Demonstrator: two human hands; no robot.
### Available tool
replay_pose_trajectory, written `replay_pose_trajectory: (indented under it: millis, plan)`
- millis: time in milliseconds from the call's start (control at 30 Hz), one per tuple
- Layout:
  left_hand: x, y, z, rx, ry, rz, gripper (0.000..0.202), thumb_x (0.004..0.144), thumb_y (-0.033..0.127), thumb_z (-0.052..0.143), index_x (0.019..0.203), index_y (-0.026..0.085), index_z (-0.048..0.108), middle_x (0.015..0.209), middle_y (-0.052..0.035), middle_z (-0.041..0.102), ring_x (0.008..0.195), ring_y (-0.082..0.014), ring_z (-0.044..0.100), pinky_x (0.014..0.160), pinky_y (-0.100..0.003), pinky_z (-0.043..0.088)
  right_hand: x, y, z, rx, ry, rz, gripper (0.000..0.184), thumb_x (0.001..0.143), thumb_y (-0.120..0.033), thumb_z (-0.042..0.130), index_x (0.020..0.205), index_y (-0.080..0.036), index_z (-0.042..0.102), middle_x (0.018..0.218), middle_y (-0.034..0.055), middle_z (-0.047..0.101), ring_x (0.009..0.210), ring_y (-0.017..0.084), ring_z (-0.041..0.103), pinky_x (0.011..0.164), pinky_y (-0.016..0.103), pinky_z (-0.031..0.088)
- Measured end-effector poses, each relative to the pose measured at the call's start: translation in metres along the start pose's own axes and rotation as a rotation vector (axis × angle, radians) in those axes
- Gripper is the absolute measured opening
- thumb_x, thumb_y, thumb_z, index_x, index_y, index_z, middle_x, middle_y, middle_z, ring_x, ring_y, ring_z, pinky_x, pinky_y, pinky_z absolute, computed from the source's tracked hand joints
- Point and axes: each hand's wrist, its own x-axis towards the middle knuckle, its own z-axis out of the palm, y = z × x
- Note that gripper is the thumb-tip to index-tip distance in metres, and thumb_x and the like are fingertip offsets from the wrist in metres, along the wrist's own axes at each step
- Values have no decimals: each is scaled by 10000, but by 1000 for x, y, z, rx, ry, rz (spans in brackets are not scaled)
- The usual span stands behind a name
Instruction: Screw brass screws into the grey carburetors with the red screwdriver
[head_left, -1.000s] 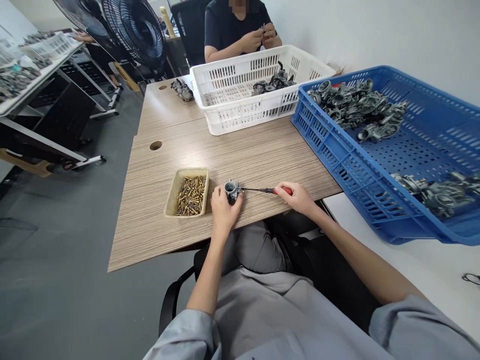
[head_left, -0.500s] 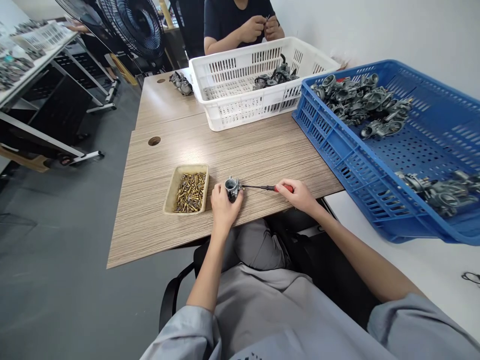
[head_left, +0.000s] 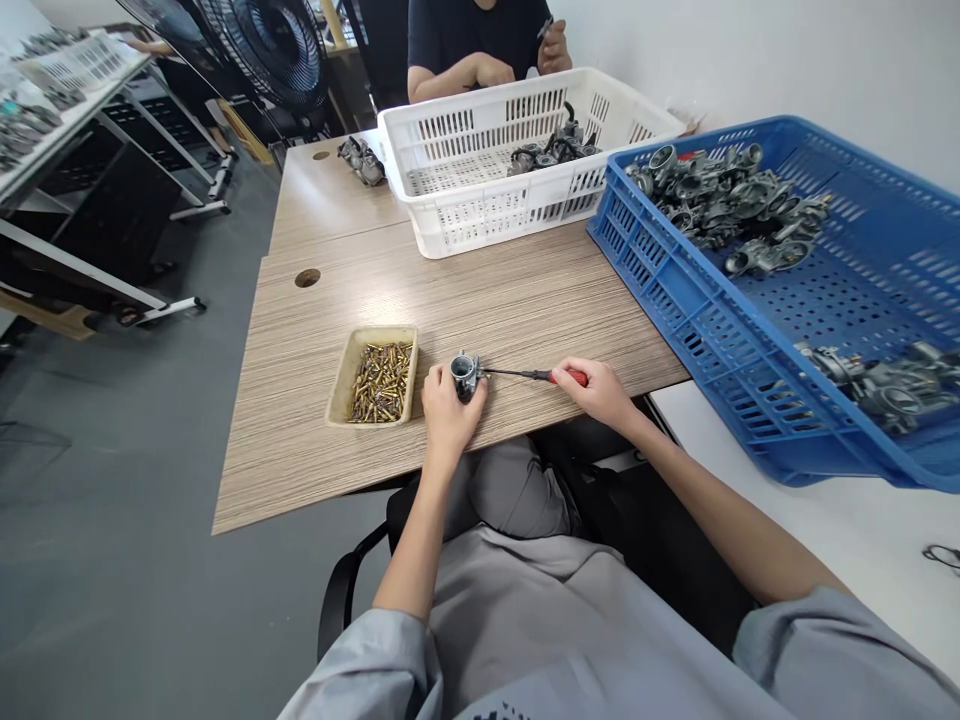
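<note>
My left hand [head_left: 450, 407] is closed around a small grey metal carburetor [head_left: 463, 370] at the table's near edge, its round bore facing up. In my right hand [head_left: 598, 392] is the red handle of a screwdriver [head_left: 531, 375], held level. The thin dark shaft points left and its tip meets the carburetor's right side; the exact contact spot is too small to make out. Left of my left hand stands a cream tray [head_left: 335, 397] filled with small brass screw-like parts [head_left: 381, 383].
A blue crate [head_left: 679, 305] holding several carburetors is on the right. Behind the table's middle stands a white basket [head_left: 491, 222] with more of them, and loose ones [head_left: 361, 162] lie beside it. Across the table sits a co-worker [head_left: 480, 50]. A fan [head_left: 262, 50] stands back left.
My hands, the carburetor and the screwdriver stay nearly in place. The co-worker's hands have moved apart, one lifted with a small part, the other lowered behind the white basket.
</note>
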Motion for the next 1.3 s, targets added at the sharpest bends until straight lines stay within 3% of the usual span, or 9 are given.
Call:
replay_pose_trajectory:
  millis: [1300]
  plan:
    - [0, 1, -1, -23, -3, -1, 268, 1000, 412, 733, 1177, 223, 666, 1161, -119, 646, 1162, -325, 662, 1071, -462, 538, 0, -1, 0, 20, 13, 2, 371, 1046, -490, 624, 842, -205, 746, 752, 14, 681, 736, 196, 603, 713, 322, 421]
